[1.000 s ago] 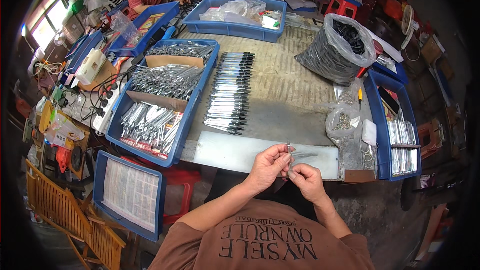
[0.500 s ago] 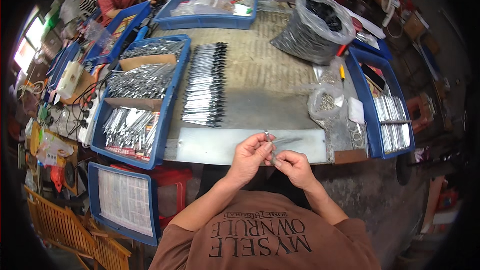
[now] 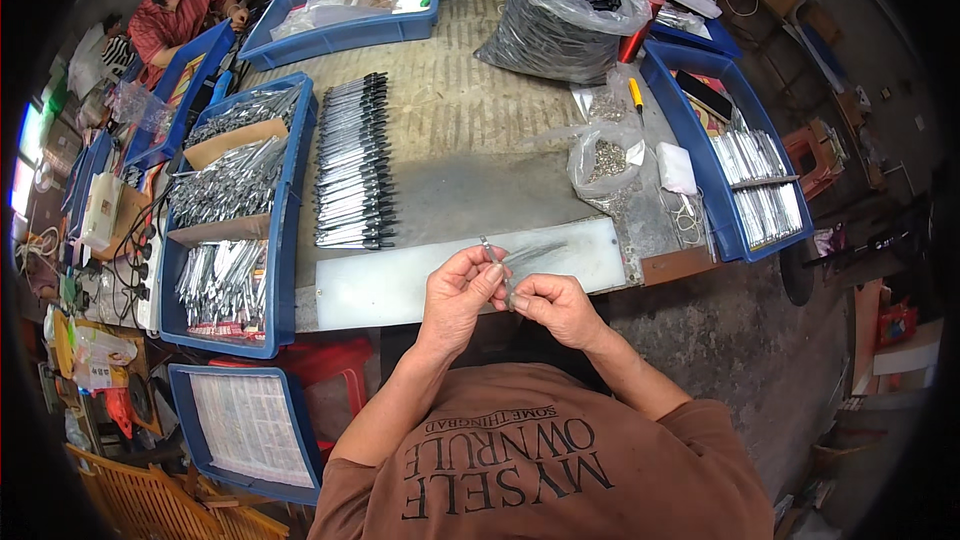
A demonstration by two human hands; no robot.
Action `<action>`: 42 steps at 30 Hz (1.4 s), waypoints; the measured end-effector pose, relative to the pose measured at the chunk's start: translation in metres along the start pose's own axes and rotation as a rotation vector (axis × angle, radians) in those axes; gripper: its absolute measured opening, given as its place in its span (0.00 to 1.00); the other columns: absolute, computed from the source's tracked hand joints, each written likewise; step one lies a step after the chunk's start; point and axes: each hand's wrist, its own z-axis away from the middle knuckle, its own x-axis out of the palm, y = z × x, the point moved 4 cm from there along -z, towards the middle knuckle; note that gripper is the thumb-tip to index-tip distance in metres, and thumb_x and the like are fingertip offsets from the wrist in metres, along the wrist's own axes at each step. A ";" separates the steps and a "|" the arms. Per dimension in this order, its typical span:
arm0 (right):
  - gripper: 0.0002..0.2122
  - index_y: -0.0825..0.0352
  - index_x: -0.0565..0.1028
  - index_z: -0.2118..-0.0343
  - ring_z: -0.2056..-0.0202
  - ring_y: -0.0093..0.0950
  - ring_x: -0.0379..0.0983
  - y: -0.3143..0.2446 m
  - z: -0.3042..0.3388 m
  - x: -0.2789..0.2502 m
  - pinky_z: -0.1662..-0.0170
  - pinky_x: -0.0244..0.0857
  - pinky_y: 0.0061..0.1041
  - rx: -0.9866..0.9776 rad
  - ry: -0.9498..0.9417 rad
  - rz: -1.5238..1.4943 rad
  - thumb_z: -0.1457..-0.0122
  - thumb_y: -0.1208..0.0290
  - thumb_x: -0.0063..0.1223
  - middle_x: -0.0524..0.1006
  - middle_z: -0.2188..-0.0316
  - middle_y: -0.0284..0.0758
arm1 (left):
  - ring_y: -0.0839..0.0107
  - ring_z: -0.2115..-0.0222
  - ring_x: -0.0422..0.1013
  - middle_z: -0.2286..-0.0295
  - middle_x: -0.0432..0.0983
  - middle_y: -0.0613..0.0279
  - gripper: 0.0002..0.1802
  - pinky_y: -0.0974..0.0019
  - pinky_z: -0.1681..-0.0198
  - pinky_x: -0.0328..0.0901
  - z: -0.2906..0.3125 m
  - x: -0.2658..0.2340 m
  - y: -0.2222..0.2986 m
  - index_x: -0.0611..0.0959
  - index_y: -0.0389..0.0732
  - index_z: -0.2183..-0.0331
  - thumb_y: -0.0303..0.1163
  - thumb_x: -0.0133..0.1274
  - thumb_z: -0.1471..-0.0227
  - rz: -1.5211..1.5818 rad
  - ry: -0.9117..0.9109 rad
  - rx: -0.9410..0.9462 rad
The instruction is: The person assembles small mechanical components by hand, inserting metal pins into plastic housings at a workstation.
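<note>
My left hand [image 3: 462, 298] and my right hand [image 3: 556, 308] meet over the near edge of a white board [image 3: 370, 290]. Both are closed in pinches on one slim silvery rod [image 3: 487, 245], whose tip pokes up past my left thumb. Fingers cover most of its length, and its exact kind is too small to make out. Beyond the board, to the left, lies a neat column of slim silver pen-like rods with black ends [image 3: 352, 160].
At left stands a divided blue bin [image 3: 285, 270] of silvery parts. A clear bag of black pieces [image 3: 560, 35], a small bag of metal bits [image 3: 608, 160] and a yellow-handled tool [image 3: 635, 93] sit right. Another blue bin [image 3: 735, 220] holds silvery rods. A person [image 3: 190, 5] sits back left.
The whole view has shifted and turned slightly, so the table appears farther left. My hands stay together on the rod, which now leans more to the left.
</note>
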 end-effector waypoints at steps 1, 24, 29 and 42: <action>0.06 0.70 0.73 0.76 0.79 0.10 0.57 -0.001 0.001 0.000 0.77 0.52 0.12 -0.003 0.015 0.006 0.46 0.73 0.49 0.67 0.82 0.21 | 0.79 0.78 0.67 0.73 0.71 0.62 0.10 0.76 0.76 0.66 -0.001 0.002 0.000 0.74 0.34 0.63 0.26 0.49 0.49 0.004 -0.016 -0.002; 0.10 0.71 0.75 0.71 0.68 0.41 0.72 -0.113 0.019 -0.272 0.64 0.64 0.36 -0.184 1.010 1.152 0.51 0.69 0.47 0.75 0.72 0.46 | 0.78 0.82 0.67 0.77 0.72 0.61 0.05 0.76 0.78 0.65 0.003 -0.015 -0.004 0.77 0.35 0.71 0.27 0.52 0.51 -0.109 0.077 0.000; 0.11 0.71 0.76 0.70 0.64 0.42 0.72 -0.085 -0.001 -0.333 0.60 0.65 0.37 0.426 0.721 1.395 0.57 0.72 0.48 0.75 0.68 0.49 | 0.77 0.81 0.67 0.77 0.72 0.60 0.04 0.76 0.79 0.65 0.002 -0.012 -0.007 0.77 0.35 0.72 0.26 0.52 0.51 -0.124 0.069 -0.025; 0.10 0.76 0.75 0.80 0.70 0.43 0.74 -0.082 -0.018 -0.345 0.65 0.66 0.36 0.460 0.523 1.402 0.63 0.72 0.52 0.74 0.77 0.52 | 0.78 0.81 0.67 0.77 0.72 0.60 0.05 0.77 0.78 0.65 0.004 -0.012 -0.009 0.76 0.35 0.71 0.28 0.51 0.51 -0.111 0.090 -0.043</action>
